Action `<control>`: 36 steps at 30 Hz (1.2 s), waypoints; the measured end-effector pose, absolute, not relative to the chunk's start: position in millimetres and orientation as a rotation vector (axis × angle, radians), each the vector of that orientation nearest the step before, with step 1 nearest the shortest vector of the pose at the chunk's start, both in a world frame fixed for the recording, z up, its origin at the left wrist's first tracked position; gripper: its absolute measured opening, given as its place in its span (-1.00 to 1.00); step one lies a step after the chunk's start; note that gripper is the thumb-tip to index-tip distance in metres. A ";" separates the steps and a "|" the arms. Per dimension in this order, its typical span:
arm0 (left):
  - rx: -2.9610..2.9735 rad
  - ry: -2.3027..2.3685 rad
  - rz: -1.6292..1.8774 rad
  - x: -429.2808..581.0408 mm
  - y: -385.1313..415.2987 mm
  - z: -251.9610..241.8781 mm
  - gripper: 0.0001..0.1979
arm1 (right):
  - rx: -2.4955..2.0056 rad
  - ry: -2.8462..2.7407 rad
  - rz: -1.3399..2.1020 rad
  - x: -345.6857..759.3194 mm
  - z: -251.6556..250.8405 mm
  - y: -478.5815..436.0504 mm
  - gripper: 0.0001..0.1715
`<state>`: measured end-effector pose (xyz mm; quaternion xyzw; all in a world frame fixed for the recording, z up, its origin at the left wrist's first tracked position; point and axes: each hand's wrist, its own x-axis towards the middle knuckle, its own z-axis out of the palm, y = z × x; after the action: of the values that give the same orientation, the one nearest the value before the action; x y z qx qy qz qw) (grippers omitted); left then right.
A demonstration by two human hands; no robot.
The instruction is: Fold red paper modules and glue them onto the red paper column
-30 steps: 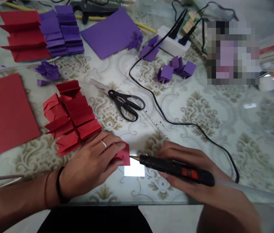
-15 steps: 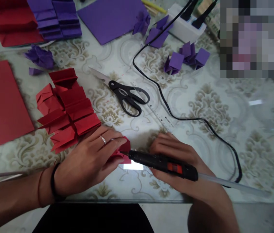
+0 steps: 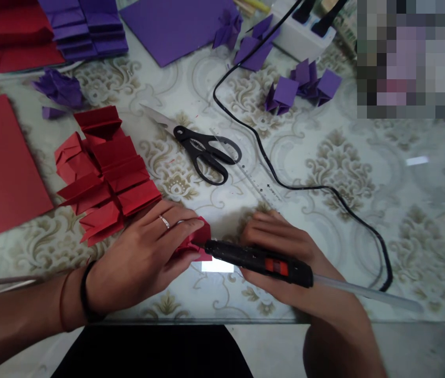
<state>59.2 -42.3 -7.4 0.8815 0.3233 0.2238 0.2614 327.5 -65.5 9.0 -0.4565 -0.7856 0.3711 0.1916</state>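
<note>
On a floral-patterned, glossy bench (image 3: 435, 220), the left hand (image 3: 139, 252) pinches a folded red paper piece (image 3: 204, 231) near the front edge; the right hand (image 3: 279, 235) grasps a black glue gun (image 3: 242, 254), tip at that piece. Black-handled scissors (image 3: 185, 137) lie beyond.

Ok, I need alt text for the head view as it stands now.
A right hand holds a black hot-glue gun, its nozzle at a small folded red paper piece gripped by the left hand. Beyond them on the patterned tabletop lie black-handled scissors, a clear ruler and folded red and purple paper units.
</note>
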 end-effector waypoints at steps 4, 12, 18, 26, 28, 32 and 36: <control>2.389 0.868 0.610 58.9 -42.7 -6.7 -0.70 | -1.283 -2.201 1.032 328.2 9.5 -66.0 -0.75; 2.393 0.865 0.622 59.8 -42.5 -6.6 -0.70 | -1.284 -2.216 1.003 330.2 7.3 -67.2 -0.74; 2.373 0.865 0.625 59.4 -42.4 -6.2 -0.68 | -1.302 -2.213 0.994 330.4 9.2 -67.7 -0.74; 2.380 0.862 0.646 60.3 -41.3 -5.3 -0.66 | -1.315 -2.198 0.991 334.4 9.3 -68.5 -0.74; 2.381 0.856 0.646 60.3 -41.2 -5.7 -0.67 | -1.318 -2.196 0.981 334.7 9.3 -68.8 -0.73; 2.386 0.864 0.632 59.5 -41.6 -7.0 -0.66 | -1.302 -2.194 0.945 336.2 9.7 -68.6 -0.74; 2.391 0.881 0.615 59.0 -42.4 -7.2 -0.66 | -1.317 -2.187 0.918 338.6 10.0 -68.0 -0.80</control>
<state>59.0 -42.4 -7.2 0.8815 0.3246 0.2266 0.2573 338.6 -68.0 10.0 -0.4744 -0.7877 0.3305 0.2126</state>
